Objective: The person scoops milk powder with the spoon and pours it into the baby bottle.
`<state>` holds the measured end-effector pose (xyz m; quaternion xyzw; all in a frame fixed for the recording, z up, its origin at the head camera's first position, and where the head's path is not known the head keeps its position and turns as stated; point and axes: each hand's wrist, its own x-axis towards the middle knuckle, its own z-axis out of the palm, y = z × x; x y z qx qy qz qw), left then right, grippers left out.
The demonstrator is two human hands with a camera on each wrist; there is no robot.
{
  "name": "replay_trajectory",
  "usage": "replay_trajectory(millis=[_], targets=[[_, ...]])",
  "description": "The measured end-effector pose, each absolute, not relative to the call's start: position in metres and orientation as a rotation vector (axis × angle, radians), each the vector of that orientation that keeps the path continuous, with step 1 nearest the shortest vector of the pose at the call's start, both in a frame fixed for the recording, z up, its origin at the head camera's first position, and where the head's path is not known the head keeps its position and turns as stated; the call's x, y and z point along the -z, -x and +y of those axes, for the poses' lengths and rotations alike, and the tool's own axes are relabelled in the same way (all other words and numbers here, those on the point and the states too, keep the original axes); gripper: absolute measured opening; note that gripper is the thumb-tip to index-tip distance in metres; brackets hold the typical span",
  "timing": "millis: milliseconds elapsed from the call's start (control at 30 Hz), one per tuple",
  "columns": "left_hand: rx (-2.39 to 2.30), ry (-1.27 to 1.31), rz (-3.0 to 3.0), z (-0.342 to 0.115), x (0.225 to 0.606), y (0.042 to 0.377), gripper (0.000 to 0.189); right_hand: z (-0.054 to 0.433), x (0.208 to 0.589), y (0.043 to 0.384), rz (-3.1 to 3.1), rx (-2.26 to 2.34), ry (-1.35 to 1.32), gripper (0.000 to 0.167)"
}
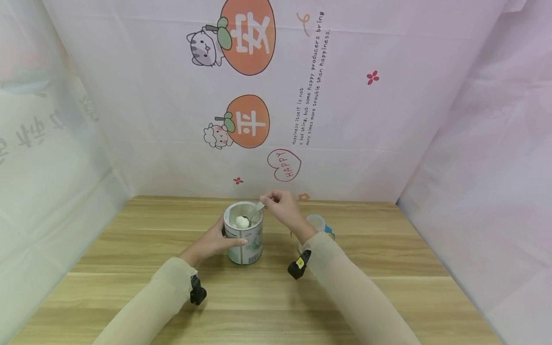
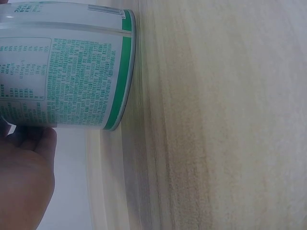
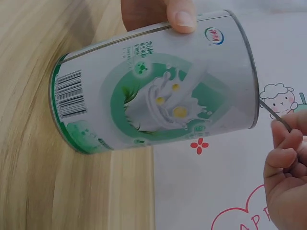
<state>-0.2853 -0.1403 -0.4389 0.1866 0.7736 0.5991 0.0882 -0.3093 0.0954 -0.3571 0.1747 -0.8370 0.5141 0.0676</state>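
Note:
A white and green milk powder can (image 1: 247,247) with an open top stands on the wooden table. My left hand (image 1: 215,241) grips its side, the thumb lying across the front. With the fingertips of my right hand (image 1: 282,211) I pinch the handle of a metal spoon (image 1: 258,209) above the rim. A rounded heap of pale milk powder (image 1: 242,222) sits on the spoon's bowl, at the can's mouth. In the right wrist view the can (image 3: 158,96) shows its printed milk picture, and the spoon's handle slants over the rim into it.
Behind my right wrist, partly hidden, is a clear cup (image 1: 316,221) with a blue part (image 1: 329,230) at its side. Printed white cloth (image 1: 345,120) hangs behind and at both sides of the wooden table (image 1: 241,306). Each wrist carries a small black camera (image 1: 198,291).

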Motion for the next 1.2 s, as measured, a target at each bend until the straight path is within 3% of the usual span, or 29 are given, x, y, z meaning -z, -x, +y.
replay_trajectory(millis=[467,1200], targets=[[-1.765,-0.516,2.328,-0.141,0.439,0.285,0.102,0.097,0.355,0.306,-2.566,-1.496,-0.561,0.024],[-1.747,-0.545,2.343,-0.141,0.438,0.283,0.100,0.118,0.335,0.306,-2.481,-1.723,-0.331,0.026]])
